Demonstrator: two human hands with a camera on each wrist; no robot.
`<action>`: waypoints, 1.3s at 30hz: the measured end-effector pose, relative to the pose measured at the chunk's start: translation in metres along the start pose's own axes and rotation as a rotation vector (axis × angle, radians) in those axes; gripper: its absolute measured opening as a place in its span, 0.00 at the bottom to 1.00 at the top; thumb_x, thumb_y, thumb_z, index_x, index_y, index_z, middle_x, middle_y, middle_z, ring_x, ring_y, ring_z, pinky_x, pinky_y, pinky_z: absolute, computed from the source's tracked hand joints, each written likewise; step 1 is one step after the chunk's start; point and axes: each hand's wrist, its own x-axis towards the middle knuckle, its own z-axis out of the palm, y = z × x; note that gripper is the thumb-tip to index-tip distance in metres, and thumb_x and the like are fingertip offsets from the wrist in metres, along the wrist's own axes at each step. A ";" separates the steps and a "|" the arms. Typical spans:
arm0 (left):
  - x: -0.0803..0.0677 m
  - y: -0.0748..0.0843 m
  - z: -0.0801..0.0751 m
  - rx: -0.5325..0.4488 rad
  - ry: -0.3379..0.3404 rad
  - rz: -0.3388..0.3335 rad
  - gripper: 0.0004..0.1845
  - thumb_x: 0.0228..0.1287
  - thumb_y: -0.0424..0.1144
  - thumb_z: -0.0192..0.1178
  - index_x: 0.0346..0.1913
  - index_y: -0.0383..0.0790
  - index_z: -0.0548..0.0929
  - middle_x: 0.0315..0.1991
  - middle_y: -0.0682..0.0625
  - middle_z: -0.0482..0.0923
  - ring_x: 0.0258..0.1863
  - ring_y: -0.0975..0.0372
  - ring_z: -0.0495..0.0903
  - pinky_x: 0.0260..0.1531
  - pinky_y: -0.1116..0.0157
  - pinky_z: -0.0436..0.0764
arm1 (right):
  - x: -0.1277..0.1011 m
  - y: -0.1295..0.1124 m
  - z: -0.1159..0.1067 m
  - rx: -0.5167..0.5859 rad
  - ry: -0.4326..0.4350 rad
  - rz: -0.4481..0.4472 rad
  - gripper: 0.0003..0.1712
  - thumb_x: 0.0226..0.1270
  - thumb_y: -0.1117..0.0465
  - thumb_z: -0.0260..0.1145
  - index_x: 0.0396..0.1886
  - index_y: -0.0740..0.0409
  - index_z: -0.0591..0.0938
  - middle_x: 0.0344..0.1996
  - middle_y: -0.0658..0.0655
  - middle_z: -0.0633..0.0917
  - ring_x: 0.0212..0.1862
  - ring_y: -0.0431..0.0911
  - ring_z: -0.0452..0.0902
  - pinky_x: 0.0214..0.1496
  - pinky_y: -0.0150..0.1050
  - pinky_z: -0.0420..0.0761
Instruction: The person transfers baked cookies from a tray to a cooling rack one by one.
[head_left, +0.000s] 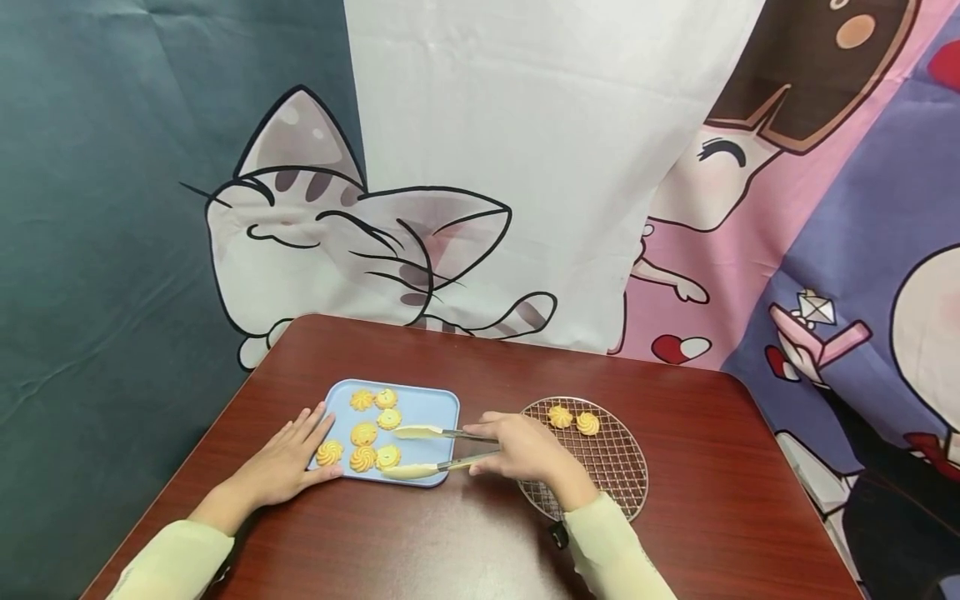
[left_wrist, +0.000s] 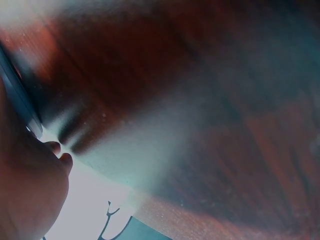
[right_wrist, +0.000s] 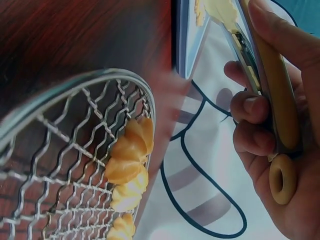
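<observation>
My right hand grips a pair of tongs with pale yellow tips and a ring at the handle's end. The tongs' arms stand apart, their tips over the right part of a light blue tray. The lower tip is close beside a piped cookie; whether they touch I cannot tell. Several golden swirl cookies lie on the tray. My left hand rests at the tray's left edge, fingers extended along it and thumb near the lower left corner. In the left wrist view, only part of that hand shows.
Right of the tray, a round wire rack stands partly under my right forearm. Piped cookies lie at its far side. Both are on a reddish-brown table, with a cartoon-printed cloth hanging behind.
</observation>
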 end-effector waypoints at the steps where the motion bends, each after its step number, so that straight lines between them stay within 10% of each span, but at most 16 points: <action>1: 0.000 0.000 0.000 0.001 -0.001 0.000 0.53 0.65 0.71 0.56 0.79 0.35 0.58 0.81 0.36 0.47 0.78 0.37 0.48 0.72 0.37 0.54 | 0.000 0.000 0.000 -0.003 -0.003 0.002 0.36 0.56 0.40 0.77 0.64 0.45 0.84 0.45 0.43 0.85 0.33 0.36 0.76 0.34 0.33 0.78; 39: -0.001 0.003 -0.003 -0.011 -0.004 -0.003 0.53 0.65 0.71 0.56 0.79 0.34 0.58 0.81 0.36 0.47 0.78 0.37 0.48 0.71 0.37 0.54 | 0.021 -0.010 0.014 -0.081 -0.013 -0.048 0.28 0.61 0.42 0.75 0.60 0.40 0.86 0.49 0.40 0.86 0.47 0.39 0.85 0.44 0.39 0.84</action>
